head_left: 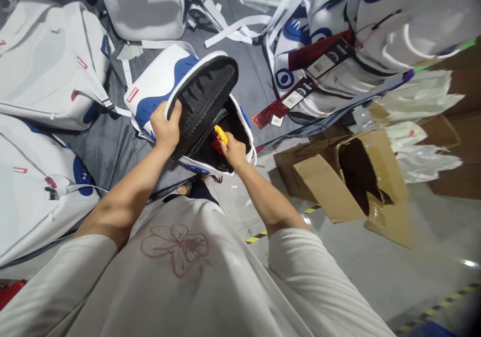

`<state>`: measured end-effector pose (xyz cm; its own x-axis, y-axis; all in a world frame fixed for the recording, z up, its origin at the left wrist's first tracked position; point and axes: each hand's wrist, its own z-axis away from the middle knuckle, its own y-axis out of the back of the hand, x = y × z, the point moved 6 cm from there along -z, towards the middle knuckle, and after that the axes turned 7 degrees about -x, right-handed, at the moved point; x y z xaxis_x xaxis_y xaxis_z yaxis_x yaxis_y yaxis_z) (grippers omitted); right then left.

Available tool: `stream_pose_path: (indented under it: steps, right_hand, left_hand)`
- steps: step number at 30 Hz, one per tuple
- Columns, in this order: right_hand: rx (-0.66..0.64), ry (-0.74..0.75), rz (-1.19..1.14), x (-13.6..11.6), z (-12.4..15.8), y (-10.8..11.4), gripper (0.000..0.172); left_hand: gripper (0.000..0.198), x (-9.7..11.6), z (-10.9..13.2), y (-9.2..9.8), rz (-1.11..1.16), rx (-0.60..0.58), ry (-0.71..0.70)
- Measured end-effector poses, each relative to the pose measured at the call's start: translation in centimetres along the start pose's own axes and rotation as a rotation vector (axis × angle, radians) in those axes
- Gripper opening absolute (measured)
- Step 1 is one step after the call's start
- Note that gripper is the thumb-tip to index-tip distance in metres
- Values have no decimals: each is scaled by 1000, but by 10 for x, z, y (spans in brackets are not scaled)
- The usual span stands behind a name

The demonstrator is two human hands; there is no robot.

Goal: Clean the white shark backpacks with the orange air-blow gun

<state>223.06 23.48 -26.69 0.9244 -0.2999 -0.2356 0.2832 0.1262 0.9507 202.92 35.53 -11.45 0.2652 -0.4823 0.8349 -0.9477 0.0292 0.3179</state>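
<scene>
A white and blue backpack lies open on the grey table in front of me, its black lining showing. My left hand grips the edge of the raised front flap and holds it up. My right hand reaches into the open compartment, closed around a small yellow tool that touches something red inside the bag. What the red item is cannot be made out.
More white and blue backpacks lie left and behind. Another pile with red hang tags sits at the right. An open cardboard box and clear plastic bags are on the floor at right.
</scene>
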Motion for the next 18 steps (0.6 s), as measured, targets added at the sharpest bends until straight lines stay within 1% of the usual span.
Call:
stream_pose_path:
  steps: [2, 4, 7, 9, 11, 12, 14, 16, 18]
  right_hand:
    - [12, 53, 1, -3, 7, -1, 51]
    - [24, 82, -35, -11, 15, -6, 52]
    - [32, 74, -139, -28, 21, -16, 51]
    - [-4, 47, -182, -36, 20, -18, 51]
    - [-90, 10, -200, -37, 13, -13, 51]
    - [-146, 5, -221, -35, 8, -7, 50]
    - [-274, 44, -303, -29, -3, 11, 48]
    - [-435, 104, -398, -23, -13, 35, 47]
    - [-618, 121, -424, -17, -22, 57, 47]
  left_hand:
    - [49, 11, -11, 2, -33, -33, -72]
    - [49, 14, -24, 5, -68, -57, -123]
    - [49, 4, -45, 10, -96, -64, -114]
    - [46, -6, -53, 13, -129, -52, -80]
    - [43, -8, -53, 16, -209, -34, -73]
    - [43, -5, -50, 18, -263, -22, -86]
    - [44, 7, -39, 20, -388, -6, -136]
    - [43, 23, -24, 20, -511, -39, -178]
    - [39, 33, -9, 18, -594, -121, -149]
